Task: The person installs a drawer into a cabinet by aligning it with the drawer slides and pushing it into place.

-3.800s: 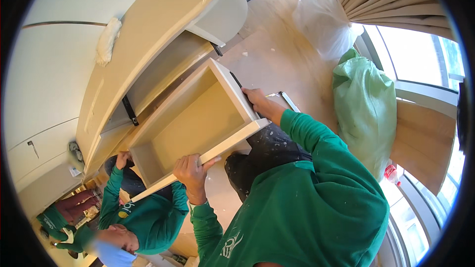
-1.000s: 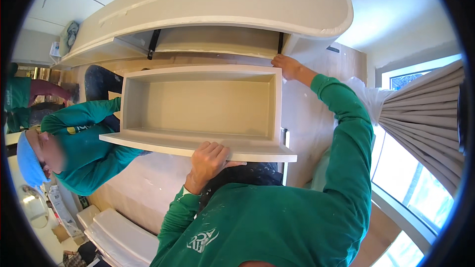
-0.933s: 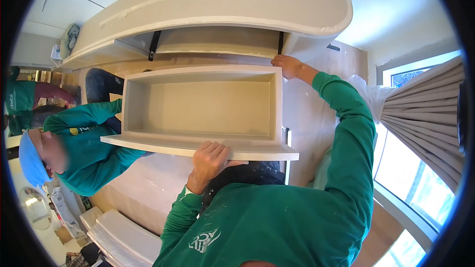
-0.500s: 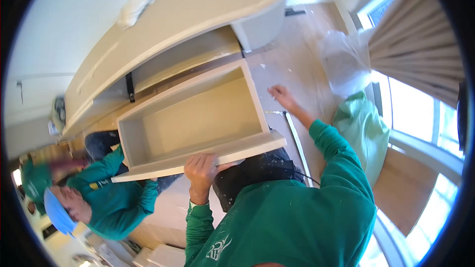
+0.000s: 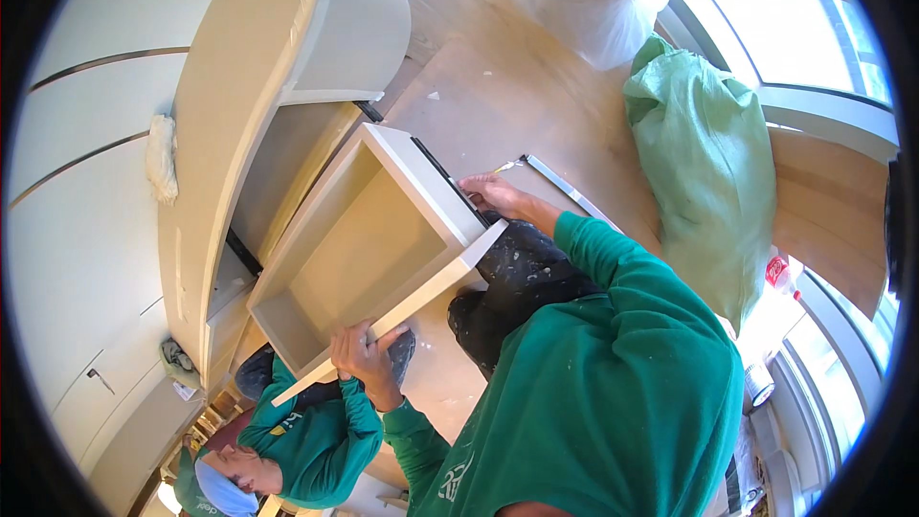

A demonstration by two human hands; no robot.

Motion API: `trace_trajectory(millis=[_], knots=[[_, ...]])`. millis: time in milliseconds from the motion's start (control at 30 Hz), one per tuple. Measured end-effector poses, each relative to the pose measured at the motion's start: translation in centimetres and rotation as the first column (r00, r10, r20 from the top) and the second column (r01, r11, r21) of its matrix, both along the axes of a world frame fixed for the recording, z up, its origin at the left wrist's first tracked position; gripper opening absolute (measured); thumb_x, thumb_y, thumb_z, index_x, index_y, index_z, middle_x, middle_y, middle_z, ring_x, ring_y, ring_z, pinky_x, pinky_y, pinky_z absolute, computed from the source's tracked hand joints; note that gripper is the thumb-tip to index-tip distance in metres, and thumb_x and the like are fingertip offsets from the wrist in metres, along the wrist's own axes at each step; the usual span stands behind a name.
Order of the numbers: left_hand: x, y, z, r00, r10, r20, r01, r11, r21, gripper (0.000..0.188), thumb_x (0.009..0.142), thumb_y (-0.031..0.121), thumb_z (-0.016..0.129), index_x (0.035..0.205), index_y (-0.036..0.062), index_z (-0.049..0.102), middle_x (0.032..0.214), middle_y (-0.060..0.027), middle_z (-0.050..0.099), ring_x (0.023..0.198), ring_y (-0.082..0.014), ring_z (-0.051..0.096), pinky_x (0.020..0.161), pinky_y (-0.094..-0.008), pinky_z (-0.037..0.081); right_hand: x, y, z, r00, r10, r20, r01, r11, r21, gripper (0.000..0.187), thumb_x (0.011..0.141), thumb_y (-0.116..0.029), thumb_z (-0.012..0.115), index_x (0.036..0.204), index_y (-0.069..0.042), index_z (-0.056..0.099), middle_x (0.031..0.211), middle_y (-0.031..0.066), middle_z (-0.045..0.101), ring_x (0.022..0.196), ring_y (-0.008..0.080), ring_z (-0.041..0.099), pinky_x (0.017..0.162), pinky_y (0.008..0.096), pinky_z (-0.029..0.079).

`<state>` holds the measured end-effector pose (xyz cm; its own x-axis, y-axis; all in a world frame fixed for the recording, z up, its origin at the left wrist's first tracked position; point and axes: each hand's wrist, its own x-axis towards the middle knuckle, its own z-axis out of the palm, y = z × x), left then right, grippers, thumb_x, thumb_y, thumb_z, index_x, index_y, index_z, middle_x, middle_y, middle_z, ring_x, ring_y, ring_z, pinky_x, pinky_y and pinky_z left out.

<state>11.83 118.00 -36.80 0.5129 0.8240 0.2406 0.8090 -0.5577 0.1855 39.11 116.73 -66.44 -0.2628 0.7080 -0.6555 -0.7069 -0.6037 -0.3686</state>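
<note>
I hold a cream-coloured wooden drawer (image 5: 369, 249) pulled out from under a curved cream desk (image 5: 244, 105). My left hand (image 5: 369, 359) grips the drawer's front panel near its lower end. My right hand (image 5: 498, 196) rests on the drawer's far side, by the black runner along that side. Both my arms wear green sleeves. The drawer is empty inside. A co-worker in a green top and blue cap (image 5: 287, 436) crouches below the drawer, an arm reaching up under it.
A stuffed green sack (image 5: 708, 163) and a white plastic bag (image 5: 579, 0) stand on the wooden floor to the right, near a window with curtains. A metal rail (image 5: 565, 187) lies on the floor. A white cloth (image 5: 161, 158) lies on the desk top.
My view has swung round, so the drawer now looks tilted and the sacks show. My right hand has returned to the drawer's side after lifting off half a second ago.
</note>
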Motion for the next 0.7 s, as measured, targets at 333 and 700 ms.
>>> trace_trajectory(millis=[333,700], knots=[[-0.9,-0.7,-0.5,0.999,0.041,-0.02,-0.04,0.998,0.038,0.056,0.057,0.059,0.082,0.078,0.0083,0.07,0.068,-0.0069,0.062,0.064,-0.0291,0.058,0.059,-0.0387,0.042,-3.7,3.4,1.6,0.871,-0.208,0.445,0.219,0.975,0.028,0.018,0.093,-0.02,0.073,0.099,-0.004,0.068,0.085,0.0022,0.069,0.072,0.0104,0.062,0.06,0.0272,0.05],[-2.6,-2.0,-1.8,0.998,0.003,-0.063,0.005,0.992,0.123,0.061,0.067,0.068,0.073,0.081,0.0085,0.067,0.07,-0.0083,0.064,0.064,-0.0304,0.06,0.059,-0.0393,0.044,-6.1,6.3,0.7,0.872,-0.294,0.39,0.351,0.933,-0.081,0.018,0.089,-0.016,0.076,0.095,-0.001,0.068,0.078,0.0044,0.069,0.065,0.0113,0.062,0.06,0.0273,0.052]])
